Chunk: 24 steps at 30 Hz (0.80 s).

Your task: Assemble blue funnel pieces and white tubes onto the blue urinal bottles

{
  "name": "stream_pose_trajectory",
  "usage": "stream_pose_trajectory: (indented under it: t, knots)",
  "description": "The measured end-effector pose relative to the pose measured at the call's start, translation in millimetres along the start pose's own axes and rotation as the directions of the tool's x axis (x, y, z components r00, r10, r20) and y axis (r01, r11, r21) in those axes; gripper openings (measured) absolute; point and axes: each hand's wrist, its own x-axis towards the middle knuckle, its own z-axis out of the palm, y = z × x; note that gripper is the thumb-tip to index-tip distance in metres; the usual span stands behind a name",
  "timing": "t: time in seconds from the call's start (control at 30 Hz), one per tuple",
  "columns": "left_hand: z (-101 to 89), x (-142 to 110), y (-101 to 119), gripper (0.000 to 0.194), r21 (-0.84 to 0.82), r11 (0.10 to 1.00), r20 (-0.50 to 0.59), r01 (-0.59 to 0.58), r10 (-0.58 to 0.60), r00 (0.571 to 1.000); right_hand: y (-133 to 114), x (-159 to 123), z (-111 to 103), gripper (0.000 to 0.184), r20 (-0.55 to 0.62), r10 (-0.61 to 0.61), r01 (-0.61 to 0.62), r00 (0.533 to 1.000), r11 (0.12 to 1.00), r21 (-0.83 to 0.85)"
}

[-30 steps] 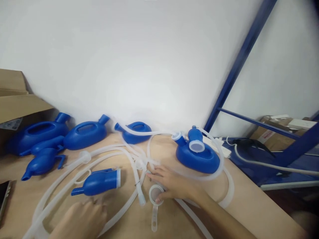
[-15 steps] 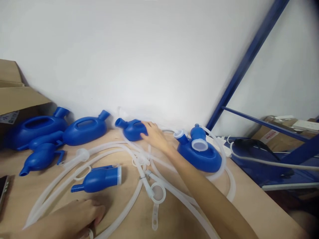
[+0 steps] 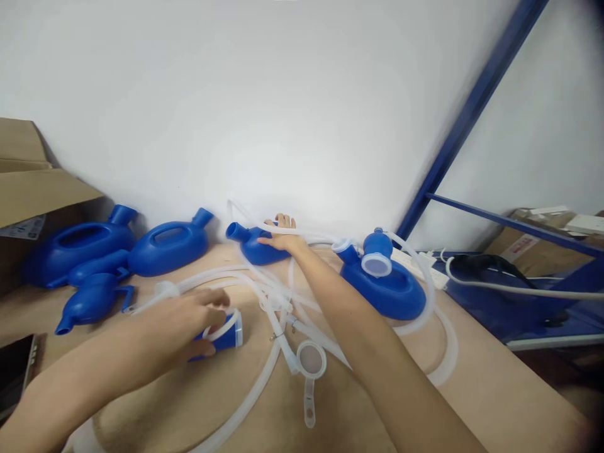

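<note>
My right hand [image 3: 283, 236] grips the handle side of a blue urinal bottle [image 3: 259, 251] by the wall, thumb in front and fingers behind. The bottle's open neck points left, and a pale tube passes over the wrist. My left hand [image 3: 205, 321] reaches over a blue spouted funnel piece [image 3: 229, 336] lying on the table. A white ring [image 3: 232, 324] is in its curled fingers, in front of the funnel piece. The hand hides the spout. Clear tubing [image 3: 255, 393] and a round translucent cap with a strap [image 3: 310, 360] lie between my arms.
More blue urinal bottles [image 3: 170, 248] and spouted pieces [image 3: 92, 299] are at left beside a cardboard box [image 3: 51, 189]. At right, a capped bottle [image 3: 384, 289] carries a spouted piece with tubing. A power strip [image 3: 419, 267] and blue metal frame [image 3: 453, 151] stand beyond. A dark device [image 3: 16, 371] lies at the left edge.
My left hand has moved up and right onto the blue funnel piece, bringing the white ring. My right hand has closed around the bottle's handle. The view has shifted slightly.
</note>
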Motion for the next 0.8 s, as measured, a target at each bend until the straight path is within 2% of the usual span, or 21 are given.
stream_pose_trajectory:
  t: [0.1,0.17,0.27,0.37,0.47,0.53,0.6,0.67,0.73,0.8]
  knots:
    - [-20.2,23,12,0.009,0.082,0.995,0.064,0.06,-0.065,0.996,1,-5,-5,0.066,0.032,-0.014,0.014,0.999,1.0,-0.004]
    - [-27.4,30,19,0.008,0.057,0.997,0.066,0.048,-0.052,0.996,2,-12,-9,0.065,0.037,-0.015,0.015,0.999,1.0,-0.004]
    - [-31.5,32,25,0.006,0.03,0.999,0.039,0.044,-0.045,0.998,7,-24,-19,0.052,0.039,-0.024,0.023,0.999,1.0,0.014]
    - [-30.1,32,22,0.017,0.024,0.995,-0.05,0.093,-0.092,0.995,14,-34,-35,0.039,0.139,-0.093,0.082,0.986,0.993,0.083]
    - [-24.2,36,14,0.025,-0.001,0.999,-0.169,0.035,-0.034,0.985,22,-47,-52,0.023,0.235,-0.18,0.139,0.955,0.974,0.181]
    - [-19.3,39,10,0.023,0.009,1.0,-0.211,-0.007,0.009,0.977,24,-59,-62,0.015,0.252,-0.223,0.16,0.942,0.956,0.247]
    - [-15.2,43,8,0.022,0.043,0.999,-0.236,-0.025,0.034,0.971,25,-75,-72,0.016,0.238,-0.25,0.166,0.939,0.931,0.324]
    - [-13.0,47,9,0.025,0.08,0.997,-0.278,-0.015,0.037,0.96,26,-94,-81,0.024,0.212,-0.257,0.157,0.943,0.904,0.397]
    - [-13.3,50,9,0.033,0.091,0.995,-0.352,0.052,-0.017,0.936,26,-113,-87,0.033,0.177,-0.243,0.137,0.954,0.875,0.465]
    - [-15.5,53,9,0.045,0.027,0.991,-0.439,0.134,-0.108,0.892,26,-131,-90,0.039,0.099,-0.181,0.101,0.978,0.839,0.534]
